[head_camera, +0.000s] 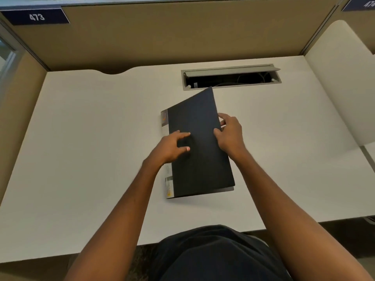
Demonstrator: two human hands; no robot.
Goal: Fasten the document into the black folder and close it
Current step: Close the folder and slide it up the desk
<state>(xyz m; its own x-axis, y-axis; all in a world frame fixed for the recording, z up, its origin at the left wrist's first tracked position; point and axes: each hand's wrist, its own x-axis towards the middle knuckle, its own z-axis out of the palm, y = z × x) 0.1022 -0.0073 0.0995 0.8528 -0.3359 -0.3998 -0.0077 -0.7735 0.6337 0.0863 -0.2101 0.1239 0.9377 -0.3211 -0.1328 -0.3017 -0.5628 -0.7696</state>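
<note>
The black folder [199,142] lies on the white desk [91,149], spine with a labelled strip on its left. Its front cover is slightly raised along the right edge, leaving a thin gap at the near corner. My right hand [229,132] grips that right cover edge, thumb on top and fingers under it. My left hand [172,147] rests on the cover near the spine with fingers spread, pressing down. Whatever is inside the folder is hidden by the cover, so no document is visible.
An open grey cable tray [231,77] is sunk into the desk just behind the folder. Tan partition walls [182,33] enclose the back and left. A white side panel [341,88] stands at the right. The desk's front edge is near my body.
</note>
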